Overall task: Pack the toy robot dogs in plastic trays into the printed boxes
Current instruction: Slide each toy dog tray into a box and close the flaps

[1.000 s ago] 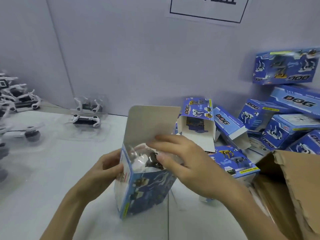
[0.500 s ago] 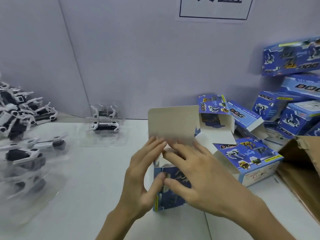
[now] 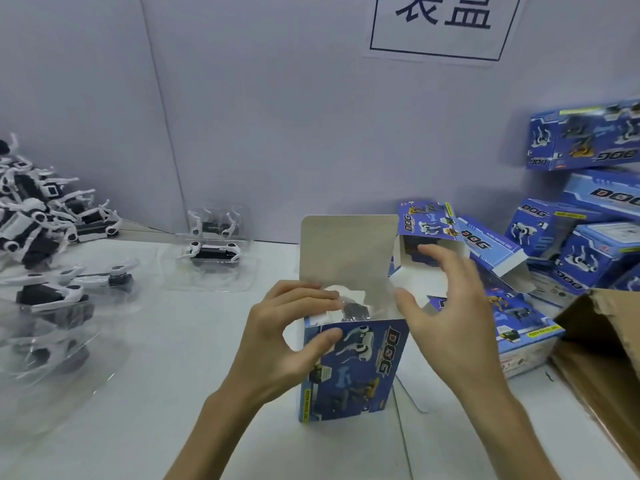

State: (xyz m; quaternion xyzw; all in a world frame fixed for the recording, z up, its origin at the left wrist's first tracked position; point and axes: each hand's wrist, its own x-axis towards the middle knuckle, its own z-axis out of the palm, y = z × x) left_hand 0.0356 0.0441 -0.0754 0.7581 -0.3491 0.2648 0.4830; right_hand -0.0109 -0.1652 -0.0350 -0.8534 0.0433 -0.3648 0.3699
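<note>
A blue printed DOG box stands upright on the white table, its top lid flap raised. Inside its open top a toy robot dog in a clear tray shows. My left hand grips the box's upper left corner, thumb on the printed front, fingers over the left side flap. My right hand hovers at the box's upper right edge, fingers spread and relaxed, holding nothing.
More tray-packed robot dogs lie at the left and one at the back. Loose dogs are heaped at far left. Several printed boxes pile up at right. An open brown carton stands at the right edge.
The box now stands upright with its front toward me. My right hand has lifted off the box top and drawn right; my left hand shifted to the upper left corner.
</note>
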